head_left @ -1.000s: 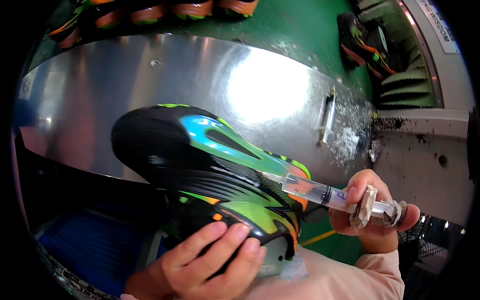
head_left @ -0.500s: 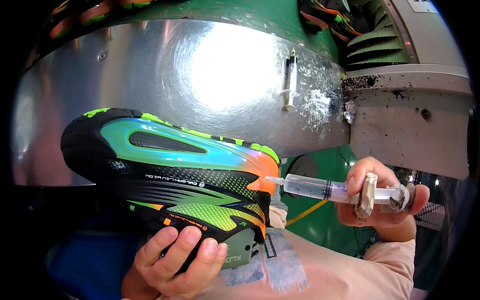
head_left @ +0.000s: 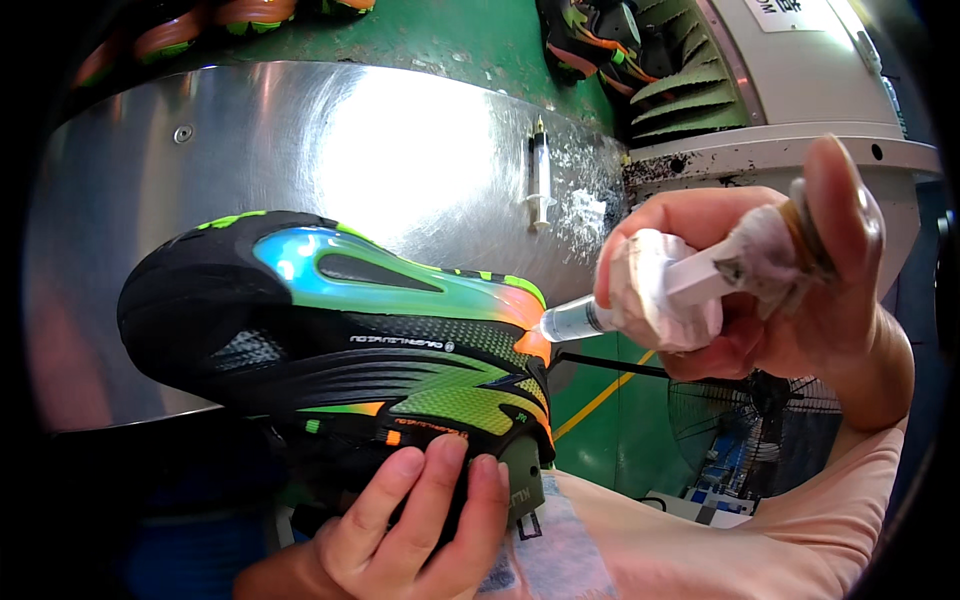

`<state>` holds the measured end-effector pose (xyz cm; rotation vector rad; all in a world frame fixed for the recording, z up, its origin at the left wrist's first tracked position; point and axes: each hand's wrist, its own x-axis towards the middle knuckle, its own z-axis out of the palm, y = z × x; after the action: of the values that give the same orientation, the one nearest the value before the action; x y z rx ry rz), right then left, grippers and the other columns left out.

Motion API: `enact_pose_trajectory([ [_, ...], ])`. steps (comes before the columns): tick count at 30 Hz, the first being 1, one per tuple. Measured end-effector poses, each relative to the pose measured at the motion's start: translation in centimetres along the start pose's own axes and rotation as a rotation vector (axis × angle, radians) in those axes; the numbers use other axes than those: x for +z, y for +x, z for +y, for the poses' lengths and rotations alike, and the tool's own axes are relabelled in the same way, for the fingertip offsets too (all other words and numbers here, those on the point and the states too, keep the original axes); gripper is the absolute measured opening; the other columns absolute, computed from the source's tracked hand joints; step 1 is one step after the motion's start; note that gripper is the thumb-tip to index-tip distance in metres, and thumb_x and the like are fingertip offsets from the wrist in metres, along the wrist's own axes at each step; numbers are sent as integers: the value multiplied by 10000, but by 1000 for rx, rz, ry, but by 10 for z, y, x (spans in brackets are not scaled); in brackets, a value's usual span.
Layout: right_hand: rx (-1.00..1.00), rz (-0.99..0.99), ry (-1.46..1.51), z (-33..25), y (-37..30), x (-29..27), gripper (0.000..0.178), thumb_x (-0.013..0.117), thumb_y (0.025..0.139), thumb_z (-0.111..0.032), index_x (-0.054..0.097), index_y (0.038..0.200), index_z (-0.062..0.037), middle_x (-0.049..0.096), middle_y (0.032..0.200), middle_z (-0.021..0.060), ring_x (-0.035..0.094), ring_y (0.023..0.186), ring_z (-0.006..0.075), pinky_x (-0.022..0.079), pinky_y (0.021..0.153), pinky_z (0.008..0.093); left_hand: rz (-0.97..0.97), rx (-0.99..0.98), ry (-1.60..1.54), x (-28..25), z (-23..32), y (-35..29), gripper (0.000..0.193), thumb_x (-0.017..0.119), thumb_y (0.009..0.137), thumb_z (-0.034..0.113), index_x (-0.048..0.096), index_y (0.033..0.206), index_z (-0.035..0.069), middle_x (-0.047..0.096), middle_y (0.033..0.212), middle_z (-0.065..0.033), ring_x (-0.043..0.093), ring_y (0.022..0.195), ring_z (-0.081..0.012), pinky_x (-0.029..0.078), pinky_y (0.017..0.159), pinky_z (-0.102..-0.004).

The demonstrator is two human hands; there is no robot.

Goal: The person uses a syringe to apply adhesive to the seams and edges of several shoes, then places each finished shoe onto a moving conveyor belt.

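A black, green and orange sports shoe (head_left: 340,330) lies on its side, sole edge upward, over the near edge of the metal table. My left hand (head_left: 425,525) grips it from below at the opening, where a dark green shoe last (head_left: 525,470) shows. In my right hand (head_left: 770,270) is a clear plastic syringe (head_left: 570,322), its finger flange and plunger end wrapped in whitish material. The thumb is at the plunger end. The syringe's tip meets the orange heel part of the shoe, by the sole seam.
A second syringe (head_left: 541,180) lies on the metal table (head_left: 230,160), beside white flaky residue (head_left: 590,215). More shoes (head_left: 255,12) stand at the far left and others (head_left: 590,45) by green curtain strips (head_left: 690,95) of a machine. A fan (head_left: 720,420) stands below right.
My right hand has turned and risen, tilting the syringe so its plunger end sits higher and nearer. The shoe has rolled slightly, and the whole view has shifted.
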<state>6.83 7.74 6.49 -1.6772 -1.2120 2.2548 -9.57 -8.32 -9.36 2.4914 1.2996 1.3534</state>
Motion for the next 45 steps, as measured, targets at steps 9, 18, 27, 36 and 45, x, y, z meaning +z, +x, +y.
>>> enact_pose_trajectory([
  [9,-65,301,-605,4,0,34,1240,147,657,-964,534,1115,121,607,937,140,558,752,136,429,603,219,42,0,-60,1,-5,5,112,592,844,29,685,878,-21,640,972,-93,669,950,-294,566,819,-387],
  [18,-80,288,-339,4,-7,36,1205,203,679,-942,495,1170,119,593,1028,173,568,840,162,450,628,221,103,47,-24,10,-14,5,142,591,789,123,673,808,9,639,850,-30,696,855,-208,548,829,-373],
  [27,169,426,-566,-17,5,69,962,540,725,-789,520,1132,83,610,880,117,540,669,90,397,538,191,60,92,24,11,-18,11,122,605,799,89,676,851,5,645,878,-36,691,886,-218,542,842,-379],
  [36,-35,179,-418,4,-12,24,1028,559,686,-812,511,1135,111,619,980,158,594,730,125,462,586,190,20,-122,-41,-4,-3,23,114,577,846,13,676,867,-39,632,959,-122,662,943,-319,564,825,-409],
  [45,-51,350,-445,11,-26,29,980,598,688,-788,543,1086,106,638,863,132,590,683,95,459,578,170,14,-48,-102,1,-7,30,96,604,813,-2,676,861,-42,633,965,-135,658,948,-340,560,835,-427],
])
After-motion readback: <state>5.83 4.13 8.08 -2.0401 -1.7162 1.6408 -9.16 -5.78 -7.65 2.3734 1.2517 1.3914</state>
